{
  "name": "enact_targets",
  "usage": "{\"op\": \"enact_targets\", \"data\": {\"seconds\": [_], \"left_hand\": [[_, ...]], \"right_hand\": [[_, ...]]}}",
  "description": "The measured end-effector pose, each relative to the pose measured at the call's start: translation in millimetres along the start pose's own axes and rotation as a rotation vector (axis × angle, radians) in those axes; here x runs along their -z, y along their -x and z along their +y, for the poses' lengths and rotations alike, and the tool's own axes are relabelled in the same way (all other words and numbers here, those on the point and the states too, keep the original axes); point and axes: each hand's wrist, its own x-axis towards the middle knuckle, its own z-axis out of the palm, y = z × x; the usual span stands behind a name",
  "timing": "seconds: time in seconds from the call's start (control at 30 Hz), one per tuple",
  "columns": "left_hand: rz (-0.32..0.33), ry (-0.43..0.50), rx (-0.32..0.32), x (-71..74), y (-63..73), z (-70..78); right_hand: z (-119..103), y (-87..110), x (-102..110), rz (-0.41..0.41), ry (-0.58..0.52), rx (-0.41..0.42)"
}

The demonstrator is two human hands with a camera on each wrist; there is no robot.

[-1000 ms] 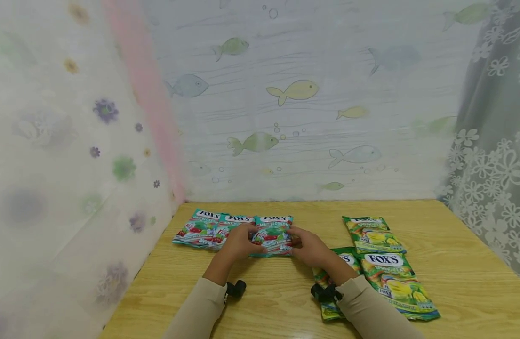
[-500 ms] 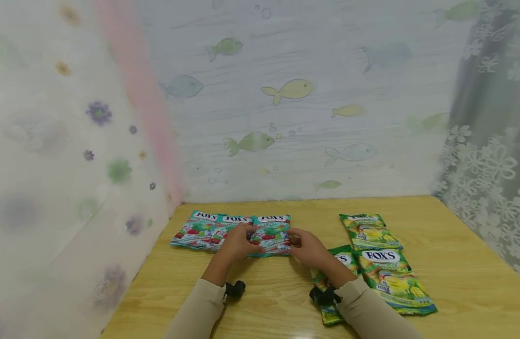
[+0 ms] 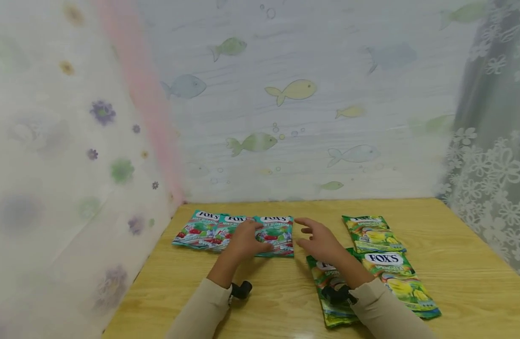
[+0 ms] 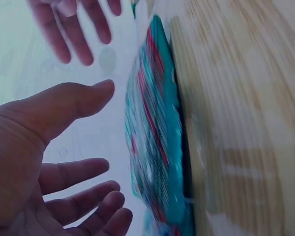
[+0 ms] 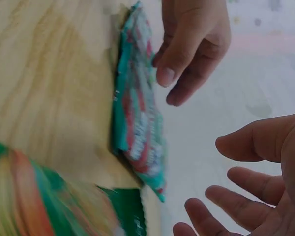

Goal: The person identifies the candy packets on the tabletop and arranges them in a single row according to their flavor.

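Observation:
Three teal Fox's Mint Blossom candy bags lie in an overlapping row at the table's left. Over the rightmost mint candy bag (image 3: 278, 235) my left hand (image 3: 243, 242) hovers, fingers spread and holding nothing. In the left wrist view a gap shows between its thumb (image 4: 83, 101) and that bag. Just right of the same bag is my right hand (image 3: 321, 242), its fingers apart and loosely bent, also holding nothing. The leftmost mint candy bag (image 3: 196, 230) shows nearly whole, while the middle mint candy bag (image 3: 223, 233) is partly hidden by my left hand.
Three green Fox's Spring Tea candy bags lie at the right: one at the back (image 3: 372, 234), one in front (image 3: 397, 282), and one under my right forearm (image 3: 332, 292), partly covered. The wooden table (image 3: 276, 301) ends at a fish-print curtain (image 3: 302, 141).
Both hands have let go of the rightmost mint bag's sides. The right hand has moved off to the right and its fingers have opened; the left hand has lifted slightly.

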Motion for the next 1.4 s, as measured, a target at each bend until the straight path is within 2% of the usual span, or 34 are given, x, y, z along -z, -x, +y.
{"op": "enact_targets", "data": {"seconds": [0.17, 0.33, 0.57, 0.77, 0.9, 1.07, 1.4], "left_hand": [[0.038, -0.001, -0.073, -5.1, -5.1, 22.3], [0.033, 0.004, -0.122, -12.5, -11.0, 47.8], [0.011, 0.02, -0.128, -31.1, -23.6, 77.2], [-0.035, 0.058, -0.129, -48.8, -38.9, 96.8], [-0.075, 0.125, -0.111, -59.7, -50.1, 110.1], [-0.111, 0.241, -0.058, -71.3, -58.7, 124.4], [-0.159, 0.374, 0.03, -91.1, -60.9, 143.8]], "right_hand": [[-7, 11.3, 32, 0.004, 0.067, 0.078], [-4, 26.2, 67, 0.049, 0.133, 0.103], [9, 46.1, 115, 0.112, 0.151, 0.024], [21, 52.7, 144, 0.155, 0.172, -0.029], [28, 55.2, 156, 0.159, 0.155, -0.07], [40, 56.5, 166, 0.158, 0.132, -0.113], [61, 58.3, 178, 0.175, 0.156, -0.164]]}}
